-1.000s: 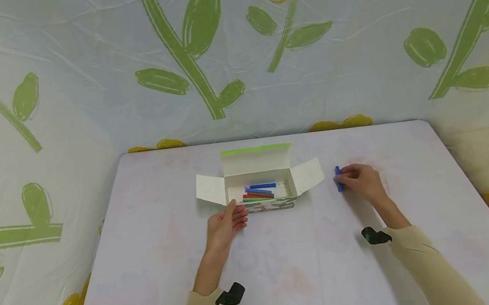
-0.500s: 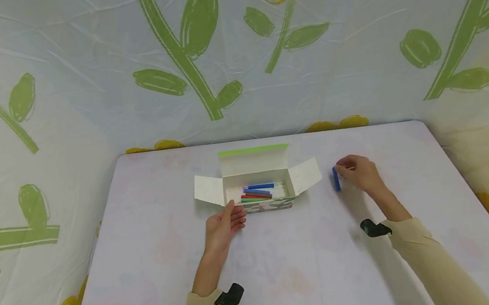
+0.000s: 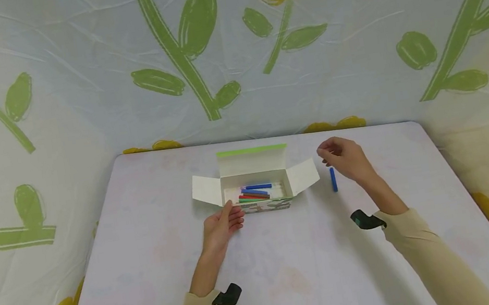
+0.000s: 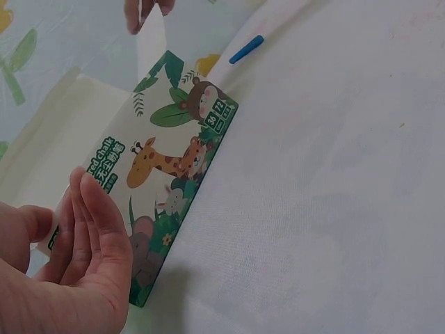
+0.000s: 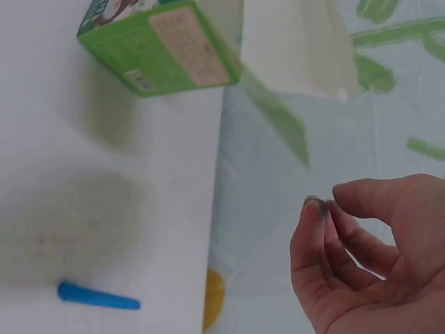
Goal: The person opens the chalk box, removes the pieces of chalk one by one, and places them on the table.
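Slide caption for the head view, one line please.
Left hand holds an open chalk box; the empty right hand hovers near a blue stick on the table.

The box point(image 3: 276, 204) stands on the table point(image 3: 288, 256), with several sticks point(image 3: 256, 192) lying in it. A lone stick point(image 3: 333, 180) lies on the table, right of the box. The left hand point(image 3: 221, 228) is at the box's front left corner; the right hand point(image 3: 345, 157) is above the table, near the lone stick. A curtain point(image 3: 331, 65) hangs behind the table.
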Tool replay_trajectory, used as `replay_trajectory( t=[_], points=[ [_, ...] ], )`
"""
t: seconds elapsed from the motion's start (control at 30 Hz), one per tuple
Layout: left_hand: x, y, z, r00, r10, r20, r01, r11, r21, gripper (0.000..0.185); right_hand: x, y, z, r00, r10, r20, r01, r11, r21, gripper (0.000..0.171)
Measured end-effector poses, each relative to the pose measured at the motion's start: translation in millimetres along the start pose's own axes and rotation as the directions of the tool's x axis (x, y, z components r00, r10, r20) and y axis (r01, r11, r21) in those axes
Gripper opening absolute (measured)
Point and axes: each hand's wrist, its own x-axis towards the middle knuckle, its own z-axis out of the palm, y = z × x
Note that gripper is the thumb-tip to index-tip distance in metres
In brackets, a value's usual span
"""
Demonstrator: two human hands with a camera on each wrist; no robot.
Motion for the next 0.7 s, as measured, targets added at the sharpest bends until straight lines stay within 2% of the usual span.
replay_trajectory(
  t=[0.23,0.43,0.7],
  points=[
    [-0.3,0.5,-2.4,1.000,-0.011,-0.016,0.011,1.000,0.015,0.043,2,-28,17,0.990,-0.121,0.072,0.118,0.992,0.043,0.022],
    [-0.8,0.1,-0.9,1.000,-0.002,-0.009,0.002,1.000,0.011,0.042,3,-43,36,0.956,-0.260,0.138,0.254,0.965,0.064,0.015],
    [-0.7,0.4,1.1,1.000,0.005,0.000,-0.005,1.000,0.001,0.046,6,-49,64,0.923,-0.333,0.194,0.323,0.943,0.080,0.017]
  ],
)
